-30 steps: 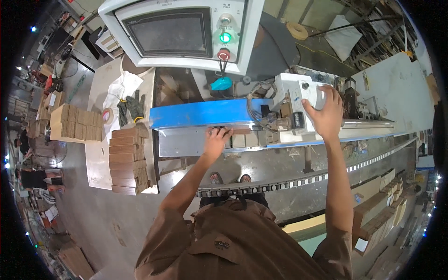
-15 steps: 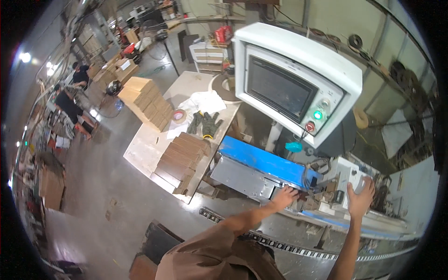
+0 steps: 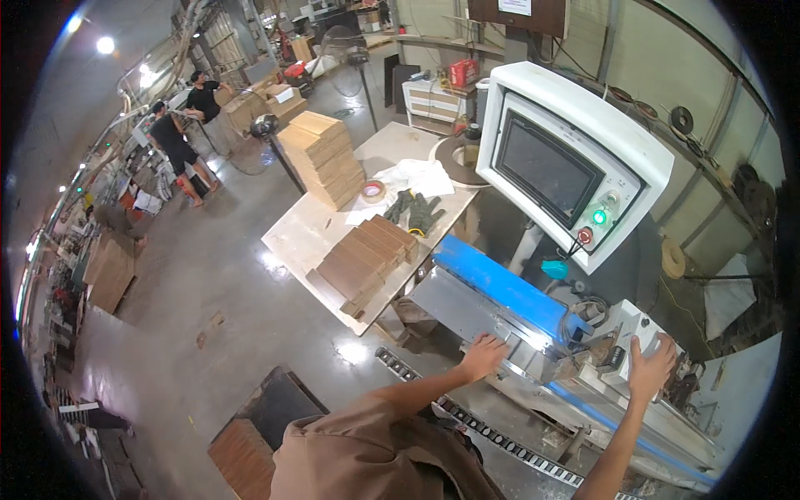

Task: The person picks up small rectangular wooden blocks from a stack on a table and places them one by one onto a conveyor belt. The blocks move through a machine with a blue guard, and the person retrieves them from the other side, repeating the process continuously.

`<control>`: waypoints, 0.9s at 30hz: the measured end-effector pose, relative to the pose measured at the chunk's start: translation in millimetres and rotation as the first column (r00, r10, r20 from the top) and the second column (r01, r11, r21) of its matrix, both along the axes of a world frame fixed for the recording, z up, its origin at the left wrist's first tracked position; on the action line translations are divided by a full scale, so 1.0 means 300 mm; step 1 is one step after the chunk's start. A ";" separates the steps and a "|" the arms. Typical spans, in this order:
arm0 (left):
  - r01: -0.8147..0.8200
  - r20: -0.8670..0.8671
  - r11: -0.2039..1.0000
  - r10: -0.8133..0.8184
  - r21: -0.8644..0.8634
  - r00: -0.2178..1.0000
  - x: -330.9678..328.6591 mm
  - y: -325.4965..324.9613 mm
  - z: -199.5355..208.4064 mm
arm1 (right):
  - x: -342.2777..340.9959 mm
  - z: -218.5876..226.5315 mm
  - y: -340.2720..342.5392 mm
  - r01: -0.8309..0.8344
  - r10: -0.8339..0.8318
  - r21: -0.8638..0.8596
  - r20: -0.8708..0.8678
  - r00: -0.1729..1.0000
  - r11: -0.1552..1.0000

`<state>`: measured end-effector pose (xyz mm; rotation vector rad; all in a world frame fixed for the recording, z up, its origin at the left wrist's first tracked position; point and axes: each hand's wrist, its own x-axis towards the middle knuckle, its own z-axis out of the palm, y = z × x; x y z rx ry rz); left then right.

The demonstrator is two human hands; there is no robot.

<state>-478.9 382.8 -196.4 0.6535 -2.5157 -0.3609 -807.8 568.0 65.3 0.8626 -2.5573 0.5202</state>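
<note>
My left hand (image 3: 483,356) rests at the near edge of the grey metal bed (image 3: 450,304) of a machine, fingers slightly bent and nothing visible in them. Farther right, my right hand (image 3: 652,367) lies on a white machine housing (image 3: 627,333), thumb and fingers apart. Between the hands, a small black device (image 3: 612,359) sits on the machine. A long blue cover (image 3: 500,279) runs along the far side of the bed. Above it stands a white control panel (image 3: 575,158) with a dark screen, a lit green button (image 3: 599,217) and a red knob (image 3: 585,237).
On the table (image 3: 292,242) at the left are brown wooden boards (image 3: 358,258), a tall stack of lighter boards (image 3: 321,162), dark gloves (image 3: 417,212), a tape roll (image 3: 372,191) and white cloth (image 3: 417,177). A cable chain (image 3: 475,427) runs below. Two people stand far left.
My left hand has moved left along the bed, away from the blue cover's right end. My right hand stays by the white housing. The whole view has shifted and turned.
</note>
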 end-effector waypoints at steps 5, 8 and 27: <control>-0.110 0.126 0.988 0.095 0.113 0.987 0.335 0.123 0.081 | 0.025 0.029 -0.009 0.069 -0.070 0.025 0.077 0.995 0.997; -0.238 0.148 0.958 0.215 0.160 0.965 0.483 0.207 0.087 | 0.022 0.023 -0.005 0.088 -0.089 0.028 0.067 0.994 0.996; -0.339 -0.054 0.874 0.380 0.347 0.923 0.774 0.165 0.187 | -0.002 0.001 -0.004 0.030 -0.031 0.025 0.036 0.999 0.999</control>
